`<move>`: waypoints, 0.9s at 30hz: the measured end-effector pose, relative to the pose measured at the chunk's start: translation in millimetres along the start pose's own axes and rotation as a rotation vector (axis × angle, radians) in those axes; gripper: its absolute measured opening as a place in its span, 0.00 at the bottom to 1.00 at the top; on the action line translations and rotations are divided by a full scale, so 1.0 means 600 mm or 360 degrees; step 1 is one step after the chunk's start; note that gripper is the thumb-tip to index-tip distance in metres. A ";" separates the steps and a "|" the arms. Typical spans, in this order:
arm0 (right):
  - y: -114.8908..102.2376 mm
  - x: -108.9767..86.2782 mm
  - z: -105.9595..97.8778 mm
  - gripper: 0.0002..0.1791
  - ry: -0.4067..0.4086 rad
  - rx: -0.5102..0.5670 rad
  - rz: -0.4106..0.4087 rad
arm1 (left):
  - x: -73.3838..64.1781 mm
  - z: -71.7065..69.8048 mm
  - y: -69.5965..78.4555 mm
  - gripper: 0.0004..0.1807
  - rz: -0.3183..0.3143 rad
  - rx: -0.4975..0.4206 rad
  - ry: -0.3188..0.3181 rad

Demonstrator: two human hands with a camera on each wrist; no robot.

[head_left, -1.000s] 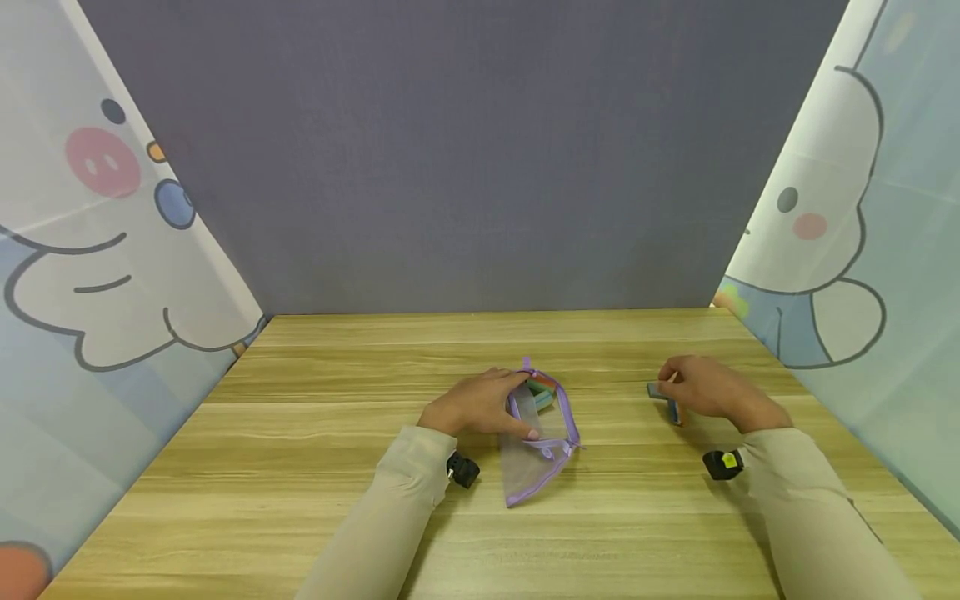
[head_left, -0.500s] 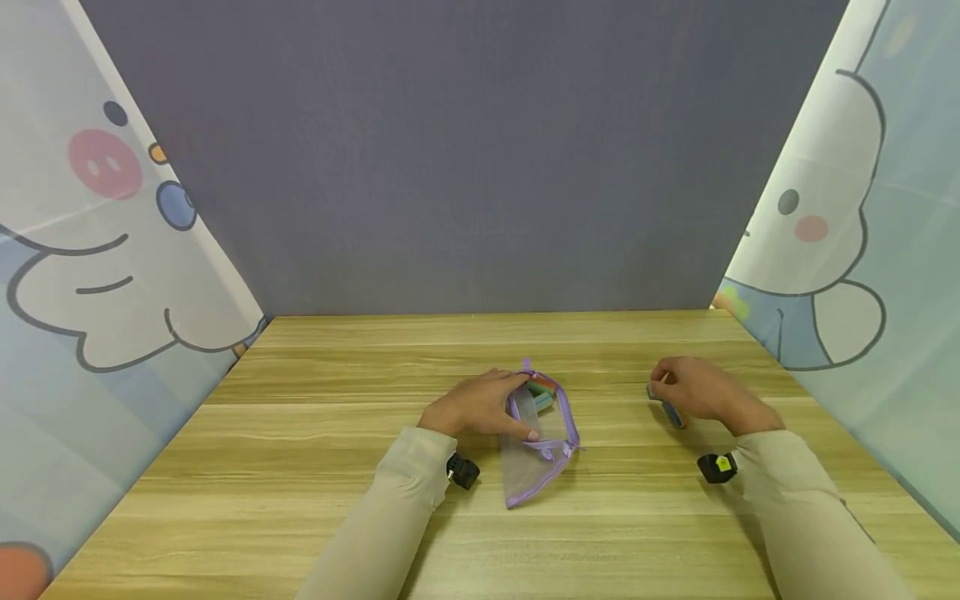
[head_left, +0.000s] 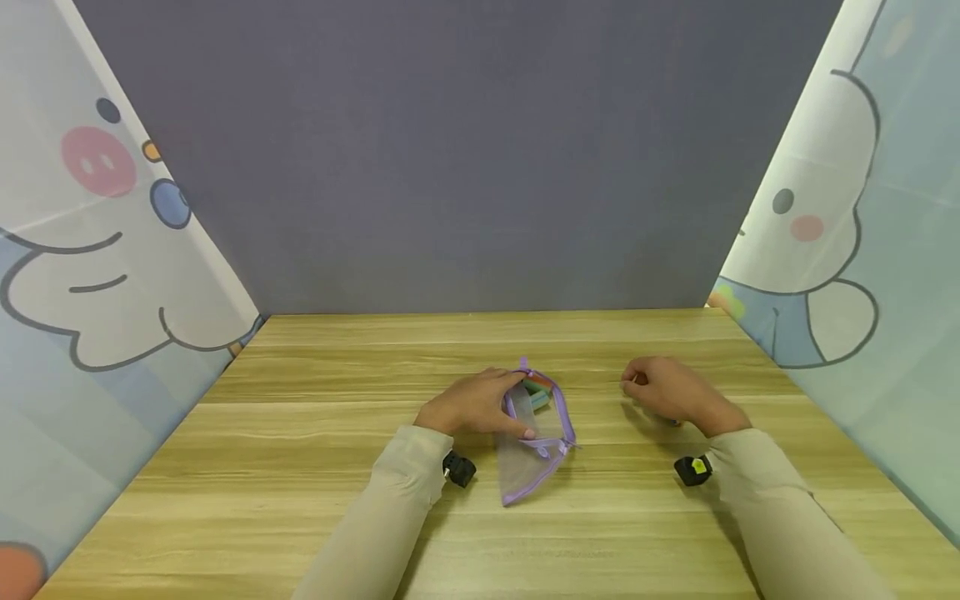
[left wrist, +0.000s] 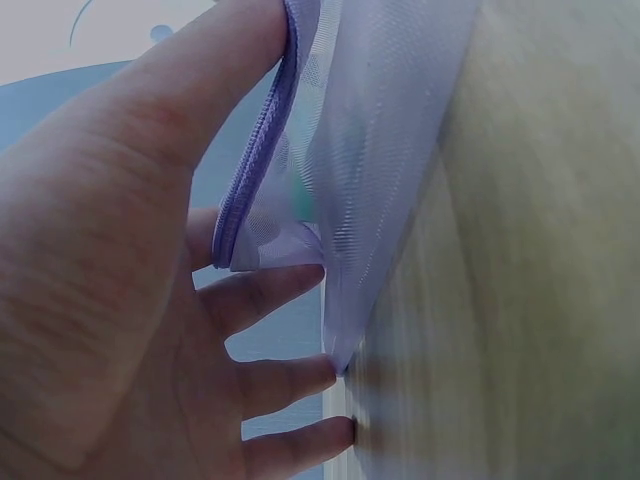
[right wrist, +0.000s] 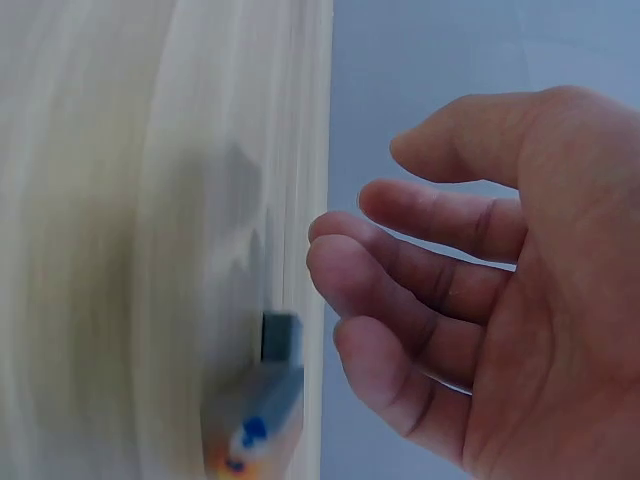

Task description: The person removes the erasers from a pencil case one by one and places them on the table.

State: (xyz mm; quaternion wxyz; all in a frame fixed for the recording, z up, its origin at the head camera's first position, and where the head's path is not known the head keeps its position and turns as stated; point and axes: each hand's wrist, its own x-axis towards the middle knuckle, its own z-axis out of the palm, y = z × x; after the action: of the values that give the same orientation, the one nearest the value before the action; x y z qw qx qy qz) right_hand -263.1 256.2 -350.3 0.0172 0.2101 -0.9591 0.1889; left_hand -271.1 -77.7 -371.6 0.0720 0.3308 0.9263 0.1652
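My left hand (head_left: 476,404) grips the opening of a purple-edged mesh zipper pouch (head_left: 517,471) lying on the table, thumb and index finger spread along its rim. Inside the unzipped mouth sit small bar-shaped pieces, a light blue one (head_left: 539,400) with green and orange-red beside it. My right hand (head_left: 670,390) hovers over the table to the right of the pouch, fingers loosely curled around nothing. Below its fingers in the right wrist view lie a dark grey-green block (right wrist: 281,338) and a blurred piece with blue and orange marks (right wrist: 255,430), mostly hidden by the hand in the head view.
The wood-grain table (head_left: 337,500) ends at a dark grey panel (head_left: 465,167) at the back. Cartoon-printed curtains (head_left: 817,250) stand on both sides. Black wrist cameras sit under both sleeves.
My right hand has moved left, away from the small pieces at its fingertips, which now lie behind it on the table. The left hand and pouch have stayed in place.
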 end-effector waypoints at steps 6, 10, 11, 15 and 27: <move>-0.025 0.016 0.021 0.08 -0.0044 0.0092 -0.0106 | -0.001 0.003 -0.001 0.56 0.0004 -0.0006 -0.0012; -0.050 0.031 0.033 0.07 -0.0133 0.0184 -0.0175 | -0.003 0.007 -0.001 0.56 0.0005 -0.0021 -0.0005; -0.056 0.035 0.034 0.07 -0.0155 0.0197 -0.0191 | -0.004 0.008 -0.002 0.56 0.0003 -0.0026 -0.0002; -0.081 0.049 0.038 0.08 -0.0228 0.0244 -0.0213 | -0.008 0.008 -0.001 0.56 -0.0018 -0.0039 -0.0005; -0.124 0.071 0.035 0.10 -0.0426 0.0363 -0.0234 | -0.002 0.000 -0.004 0.55 0.0053 -0.0042 -0.0036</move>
State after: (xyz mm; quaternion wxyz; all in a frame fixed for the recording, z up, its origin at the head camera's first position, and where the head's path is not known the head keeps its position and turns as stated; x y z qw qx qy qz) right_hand -270.2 169.2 -338.6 -0.1207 0.3035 -0.9072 0.2651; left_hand -271.6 -80.4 -372.2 0.0842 0.3469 0.9176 0.1748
